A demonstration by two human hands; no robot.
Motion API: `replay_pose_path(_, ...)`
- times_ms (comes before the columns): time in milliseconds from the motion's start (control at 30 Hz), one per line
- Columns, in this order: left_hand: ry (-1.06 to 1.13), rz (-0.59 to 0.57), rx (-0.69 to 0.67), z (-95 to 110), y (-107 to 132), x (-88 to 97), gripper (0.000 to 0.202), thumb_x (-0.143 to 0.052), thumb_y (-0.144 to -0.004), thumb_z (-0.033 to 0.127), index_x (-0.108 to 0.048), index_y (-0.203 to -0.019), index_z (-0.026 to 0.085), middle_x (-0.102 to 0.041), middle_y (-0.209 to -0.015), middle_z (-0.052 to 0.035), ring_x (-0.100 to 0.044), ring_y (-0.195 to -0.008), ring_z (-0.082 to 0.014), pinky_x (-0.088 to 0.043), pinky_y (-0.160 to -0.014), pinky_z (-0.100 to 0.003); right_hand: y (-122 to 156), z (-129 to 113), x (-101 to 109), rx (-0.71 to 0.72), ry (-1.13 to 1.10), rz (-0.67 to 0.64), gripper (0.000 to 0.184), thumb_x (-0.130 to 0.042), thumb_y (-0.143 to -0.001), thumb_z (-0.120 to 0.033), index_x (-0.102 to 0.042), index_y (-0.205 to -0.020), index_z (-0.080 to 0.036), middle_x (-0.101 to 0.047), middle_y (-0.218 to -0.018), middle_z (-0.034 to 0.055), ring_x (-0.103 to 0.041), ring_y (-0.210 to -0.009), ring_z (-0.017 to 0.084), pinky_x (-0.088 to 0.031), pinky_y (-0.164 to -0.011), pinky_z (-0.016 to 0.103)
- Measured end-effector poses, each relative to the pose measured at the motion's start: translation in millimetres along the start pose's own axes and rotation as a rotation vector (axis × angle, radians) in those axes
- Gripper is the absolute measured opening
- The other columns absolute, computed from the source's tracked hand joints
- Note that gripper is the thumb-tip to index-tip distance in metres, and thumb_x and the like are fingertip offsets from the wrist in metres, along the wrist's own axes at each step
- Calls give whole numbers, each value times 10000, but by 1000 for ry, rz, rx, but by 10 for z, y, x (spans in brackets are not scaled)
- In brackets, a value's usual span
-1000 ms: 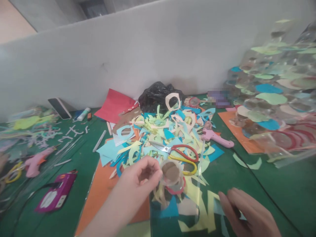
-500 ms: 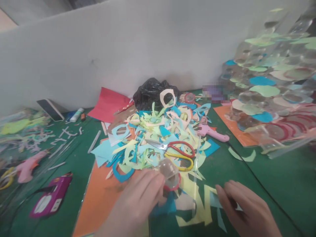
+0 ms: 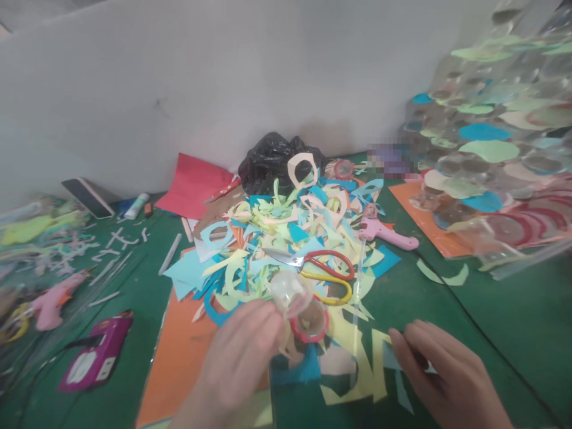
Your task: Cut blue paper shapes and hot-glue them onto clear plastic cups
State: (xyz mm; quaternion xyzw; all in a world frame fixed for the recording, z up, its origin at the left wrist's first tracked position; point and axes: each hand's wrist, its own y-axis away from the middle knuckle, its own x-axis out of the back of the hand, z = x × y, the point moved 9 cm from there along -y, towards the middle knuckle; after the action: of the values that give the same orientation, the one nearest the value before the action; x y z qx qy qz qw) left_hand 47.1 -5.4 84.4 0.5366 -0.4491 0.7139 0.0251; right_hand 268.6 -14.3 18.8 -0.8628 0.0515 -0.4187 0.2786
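My left hand (image 3: 239,357) is blurred by motion and closed around a small clear plastic cup (image 3: 290,292), tipped on its side above a red-rimmed ring (image 3: 309,325). My right hand (image 3: 440,375) rests low on the green table at the lower right, fingers curled onto a light blue paper scrap (image 3: 393,360). Between both hands lie yellow and blue paper offcuts (image 3: 357,369). Just beyond the cup sit red-handled scissors (image 3: 322,262) on a heap of coloured paper scraps (image 3: 286,232).
A pink glue gun (image 3: 386,233) lies right of the heap, another (image 3: 51,301) at far left. An orange sheet (image 3: 179,351), a purple box (image 3: 93,354), a black bag (image 3: 274,158), a phone (image 3: 87,196) and stacked clear cups with paper discs (image 3: 491,149) surround the area.
My left hand has dropped lower and turned the clear cup, whose brown disc no longer faces me. My right hand has barely shifted.
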Motion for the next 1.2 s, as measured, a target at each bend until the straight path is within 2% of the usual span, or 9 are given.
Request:
replay_pose_path(233,142,88,765,-1371,-424,-35,78,-620,-877,300,-608,-860,225,-690,-827,18,-664,-767,-139,-529,-722,-250,-15,-12,19,20,10,20,340,-528,-960,-202,-362,-666,-239,-367,-555,-70,-369,-479,90,-348,-513,221)
replay_pose_path(367,268,141,909,-2274,-694,-187,152,-613,-848,316,-620,-909,176,-680,-796,2,-648,-719,-125,-524,-735,-249,-17,-3,1,37,50,0,348,-495,-984,-223,-333,-676,-244,-367,-551,-73,-367,-475,91,-343,-511,219)
replay_pose_path(500,293,60,955,-2821,-952,-331,508,-563,-885,370,-539,-1285,57,-632,-1258,-141,-639,-951,-160,-513,-798,-271,-16,18,3,45,74,-2,332,-485,-988,-220,-345,-688,-243,-369,-556,-75,-369,-478,89,-360,-524,210)
replay_pose_path(633,272,-29,921,-2620,-1055,-332,622,-555,-903,430,-471,-1390,52,-583,-1341,-162,-611,-1066,-226,-491,-875,-339,1,61,2,14,80,0,332,-496,-980,-222,-350,-683,-244,-374,-558,-72,-378,-475,88,-370,-517,206)
replay_pose_path(733,239,-84,827,-2054,-964,-260,421,-533,-925,402,-595,-1266,164,-660,-1224,-78,-602,-1121,-219,-495,-919,-316,-10,48,1,10,59,-1,332,-494,-982,-226,-363,-678,-244,-386,-545,-70,-393,-459,86,-364,-483,204)
replay_pose_path(800,264,-130,785,-1627,-798,-217,310,-551,-915,394,-654,-1149,219,-684,-1170,-33,-643,-1008,-185,-516,-869,-288,-60,-3,-16,23,25,-33,296,-491,-985,-217,-403,-703,-241,-412,-547,-69,-419,-453,84,-374,-477,200)
replay_pose_path(933,229,-228,781,-1017,-350,-101,274,-502,-926,467,-683,-1012,280,-690,-1126,-7,-651,-1007,-192,-532,-678,-231,-294,-298,-125,154,-58,-195,74,-495,-986,-195,-564,-985,-219,-576,-668,-30,-568,-562,101,-441,-556,198)
replay_pose_path(1033,201,-201,919,-931,-4,36,299,-496,-914,507,-688,-1006,297,-689,-1133,-1,-659,-993,-190,-516,-567,-205,-526,-572,-277,258,-65,-335,109,-549,-957,-190,-598,-1043,-236,-629,-706,-38,-600,-604,122,-435,-576,233)
replay_pose_path(1200,152,-79,1116,-984,445,263,331,-524,-866,556,-700,-941,285,-713,-1046,-8,-675,-953,-197,-567,-725,-244,-748,-785,-763,330,58,-649,178,-678,-728,-57,-623,-721,-226,-643,-641,-55,-576,-539,128,-308,-513,289)
